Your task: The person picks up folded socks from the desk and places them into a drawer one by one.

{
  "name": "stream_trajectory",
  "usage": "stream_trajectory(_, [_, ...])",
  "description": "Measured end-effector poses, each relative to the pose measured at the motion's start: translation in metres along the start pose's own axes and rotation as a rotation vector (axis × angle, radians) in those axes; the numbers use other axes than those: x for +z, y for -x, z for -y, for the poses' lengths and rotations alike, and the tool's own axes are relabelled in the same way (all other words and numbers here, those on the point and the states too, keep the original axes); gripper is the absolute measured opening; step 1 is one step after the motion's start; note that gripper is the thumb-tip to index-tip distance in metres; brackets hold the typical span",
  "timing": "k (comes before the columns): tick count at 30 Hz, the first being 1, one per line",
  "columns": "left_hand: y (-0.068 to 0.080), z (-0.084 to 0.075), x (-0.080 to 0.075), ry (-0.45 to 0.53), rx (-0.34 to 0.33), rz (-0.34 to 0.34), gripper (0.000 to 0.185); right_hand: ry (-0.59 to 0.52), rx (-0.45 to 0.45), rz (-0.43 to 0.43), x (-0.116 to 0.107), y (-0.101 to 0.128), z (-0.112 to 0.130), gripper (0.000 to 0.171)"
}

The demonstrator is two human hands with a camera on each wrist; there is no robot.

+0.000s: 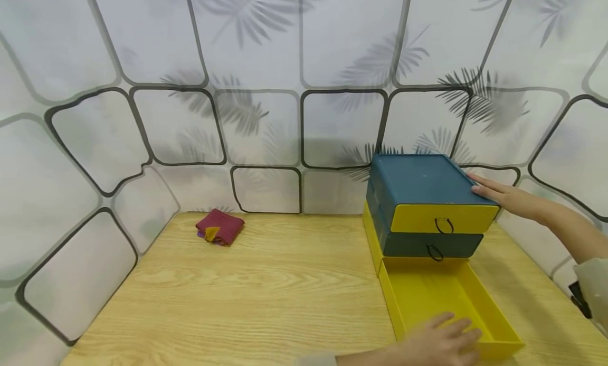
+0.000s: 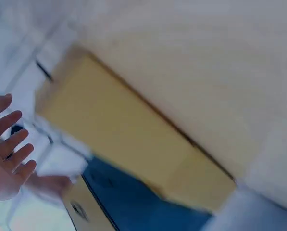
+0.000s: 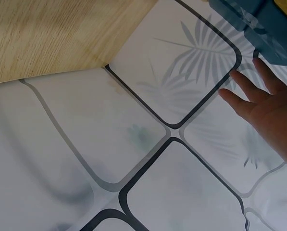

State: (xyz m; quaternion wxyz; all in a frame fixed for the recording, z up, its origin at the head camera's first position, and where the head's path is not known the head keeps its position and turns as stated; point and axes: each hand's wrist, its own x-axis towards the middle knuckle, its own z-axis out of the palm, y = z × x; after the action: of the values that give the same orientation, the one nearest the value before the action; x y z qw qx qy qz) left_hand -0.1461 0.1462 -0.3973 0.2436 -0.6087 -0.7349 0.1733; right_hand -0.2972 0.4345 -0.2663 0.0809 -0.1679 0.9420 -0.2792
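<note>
A small drawer unit with a blue body [image 1: 427,178] stands at the right of the table. Its top drawer has a yellow front [image 1: 418,219], the middle one a dark blue-green front [image 1: 408,244], both with dark loop pulls. The yellow bottom drawer [image 1: 423,287] is pulled far out toward me, its visible floor bare. My left hand [image 1: 434,342], blurred, is at the drawer's front end with fingers spread; the left wrist view shows it [image 2: 8,159] holding nothing. At the unit's upper right edge, my right hand [image 1: 515,197] rests with fingers extended.
A folded dark red cloth [image 1: 223,226] with yellow and purple bits lies at the back left of the wooden table [image 1: 237,297]. Patterned white sheeting [image 1: 337,128] rises behind the table and along both sides.
</note>
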Motion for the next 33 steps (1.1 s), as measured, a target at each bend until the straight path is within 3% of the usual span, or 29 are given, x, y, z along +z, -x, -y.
stream_trajectory(3, [0.021,0.028,0.003,-0.032,-0.163,-0.205,0.025,-0.002,0.000,-0.004,0.000,0.001,-0.002,0.062])
stream_trajectory(5, [0.040,0.052,0.011,-0.062,-0.282,-0.280,0.017,0.000,0.003,-0.004,0.001,0.001,-0.002,0.061])
stream_trajectory(9, [0.086,0.105,0.031,-0.082,-0.486,-0.302,0.012,0.000,0.008,-0.001,0.002,0.003,-0.002,0.062])
stream_trajectory(14, [0.154,0.159,0.058,0.012,-0.744,-0.277,0.016,0.010,0.009,-0.008,0.001,0.003,0.000,0.062])
stream_trajectory(18, [0.206,0.187,0.078,0.144,-1.047,-0.145,0.024,0.009,0.014,-0.008,0.001,0.003,0.000,0.062])
stream_trajectory(22, [0.246,0.200,0.097,0.276,-1.269,0.092,0.036,-0.002,0.011,-0.010,0.000,0.005,-0.002,0.062])
stream_trajectory(26, [0.280,0.203,0.112,0.347,-1.347,0.275,0.045,-0.011,-0.005,-0.007,0.001,0.004,-0.003,0.062])
stream_trajectory(30, [0.303,0.202,0.119,0.384,-1.379,0.364,0.052,-0.005,0.006,-0.014,0.002,0.004,-0.001,0.063])
stream_trajectory(33, [0.311,0.202,0.123,0.393,-1.376,0.408,0.054,0.002,0.012,-0.023,0.001,0.004,0.001,0.063])
